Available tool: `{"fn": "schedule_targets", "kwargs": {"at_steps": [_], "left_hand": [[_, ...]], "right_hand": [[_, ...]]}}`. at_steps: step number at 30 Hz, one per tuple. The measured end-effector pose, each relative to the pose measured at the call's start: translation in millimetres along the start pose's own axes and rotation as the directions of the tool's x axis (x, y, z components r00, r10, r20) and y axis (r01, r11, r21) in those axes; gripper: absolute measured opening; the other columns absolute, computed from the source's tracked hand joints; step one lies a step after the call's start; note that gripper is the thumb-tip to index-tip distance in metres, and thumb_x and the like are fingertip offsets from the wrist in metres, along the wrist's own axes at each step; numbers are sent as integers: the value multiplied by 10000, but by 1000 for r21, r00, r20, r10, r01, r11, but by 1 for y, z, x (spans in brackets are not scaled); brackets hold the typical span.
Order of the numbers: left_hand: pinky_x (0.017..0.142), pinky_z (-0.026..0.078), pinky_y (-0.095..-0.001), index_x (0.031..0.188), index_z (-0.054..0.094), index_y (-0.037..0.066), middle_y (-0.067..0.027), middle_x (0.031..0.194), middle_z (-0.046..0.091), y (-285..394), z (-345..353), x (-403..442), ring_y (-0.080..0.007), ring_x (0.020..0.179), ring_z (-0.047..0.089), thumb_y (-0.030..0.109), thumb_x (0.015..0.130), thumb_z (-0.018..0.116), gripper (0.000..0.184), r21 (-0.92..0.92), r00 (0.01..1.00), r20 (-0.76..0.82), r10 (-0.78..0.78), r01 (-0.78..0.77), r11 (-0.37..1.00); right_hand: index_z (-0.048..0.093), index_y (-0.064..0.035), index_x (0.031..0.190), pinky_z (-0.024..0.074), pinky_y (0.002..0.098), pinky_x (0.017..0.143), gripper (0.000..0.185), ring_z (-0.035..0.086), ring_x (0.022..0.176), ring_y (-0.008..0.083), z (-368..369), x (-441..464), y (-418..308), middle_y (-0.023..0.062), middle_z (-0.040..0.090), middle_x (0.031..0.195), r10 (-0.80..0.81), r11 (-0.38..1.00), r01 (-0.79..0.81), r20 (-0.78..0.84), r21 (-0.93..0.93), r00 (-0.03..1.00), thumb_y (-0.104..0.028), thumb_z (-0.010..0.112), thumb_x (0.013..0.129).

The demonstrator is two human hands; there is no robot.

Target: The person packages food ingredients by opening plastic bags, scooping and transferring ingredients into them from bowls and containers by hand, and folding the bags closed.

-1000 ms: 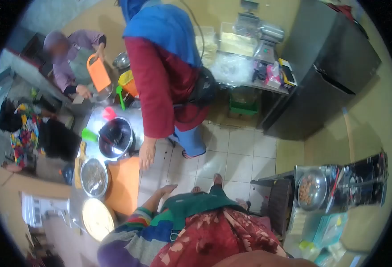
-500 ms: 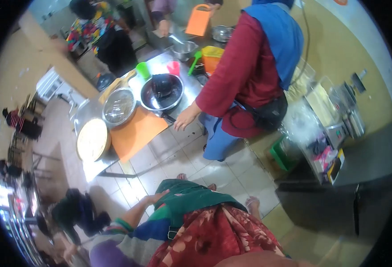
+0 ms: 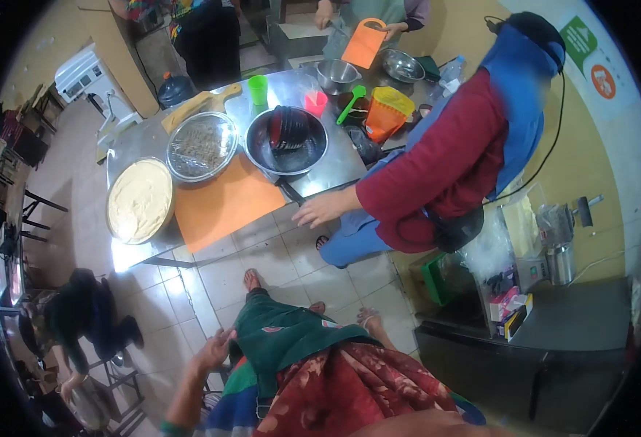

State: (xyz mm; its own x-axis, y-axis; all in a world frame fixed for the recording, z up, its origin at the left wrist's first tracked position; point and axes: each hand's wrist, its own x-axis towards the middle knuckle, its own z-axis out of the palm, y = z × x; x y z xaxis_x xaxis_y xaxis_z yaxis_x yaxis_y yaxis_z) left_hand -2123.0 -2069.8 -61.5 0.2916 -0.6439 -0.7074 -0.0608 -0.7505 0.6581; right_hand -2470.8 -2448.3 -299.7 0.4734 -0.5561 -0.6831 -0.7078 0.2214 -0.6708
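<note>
My left hand (image 3: 215, 348) hangs beside my green apron (image 3: 291, 328), fingers loosely apart and holding nothing. Part of a bare arm (image 3: 415, 424) crosses the bottom edge, but my right hand is out of sight. Ahead stands a metal table (image 3: 342, 156). On it are a wide bowl of pale, creamy mixture (image 3: 140, 200), a bowl under clear wrap (image 3: 202, 146) with brownish contents, and a dark pan (image 3: 302, 162) with a ridged black object (image 3: 289, 130) inside. An orange sheet (image 3: 226, 204) lies along the near edge.
A co-worker in a red top (image 3: 437, 167) stands right of the table, one hand (image 3: 328, 207) near the pan handle. Behind it, another person holds an orange cutting board (image 3: 364, 44). A dark cabinet (image 3: 524, 371) is at right; a person (image 3: 84, 313) bends at lower left.
My view has shifted, bringing the table more fully into sight. My left hand has come off the apron to its side. The red-topped co-worker appears farther right and more upright.
</note>
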Motion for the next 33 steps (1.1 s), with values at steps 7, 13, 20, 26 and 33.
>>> {"fn": "schedule_targets", "kwargs": {"at_steps": [7,13,20,26,33], "left_hand": [[974,349,-373,1115,540,-59,-249,1081,556,22,-95,-8,-365,1075,514,372,954,342,501,-6,976,-133,175,-178,984],[933,373,-349,1063,584,-50,-189,948,611,25,-170,-7,-294,984,557,381,962,328,512,-82,987,-78,137,-143,986],[898,389,-294,1116,580,-18,-87,1042,599,62,-204,6,-152,986,520,313,958,410,404,-399,953,-166,255,-302,866],[921,377,-292,1141,557,-29,-113,1117,587,85,-218,48,-169,1043,520,215,938,455,333,-309,868,-280,411,-486,817],[936,380,-306,1159,550,-6,-111,1149,585,148,-226,72,-184,1084,522,152,937,436,296,-204,757,-336,560,-639,742]], "right_hand": [[467,-2,1207,489,385,653,412,576,900,308,61,-31,-40,195,590,1015,120,912,-16,228,-410,966,-260,452,886],[511,-13,1161,488,336,633,329,580,811,234,113,-16,-69,145,595,960,212,934,-205,9,291,977,-211,464,902],[581,-24,1080,469,292,597,385,589,724,194,165,5,-144,92,622,871,152,942,-119,-83,313,985,-341,418,935],[641,31,928,487,310,623,678,608,704,222,172,13,-134,151,662,817,244,949,-216,-104,229,964,-535,267,928],[601,13,1019,492,334,615,538,598,720,213,168,1,-106,121,643,917,207,957,-178,-109,231,972,-467,376,929]]}}
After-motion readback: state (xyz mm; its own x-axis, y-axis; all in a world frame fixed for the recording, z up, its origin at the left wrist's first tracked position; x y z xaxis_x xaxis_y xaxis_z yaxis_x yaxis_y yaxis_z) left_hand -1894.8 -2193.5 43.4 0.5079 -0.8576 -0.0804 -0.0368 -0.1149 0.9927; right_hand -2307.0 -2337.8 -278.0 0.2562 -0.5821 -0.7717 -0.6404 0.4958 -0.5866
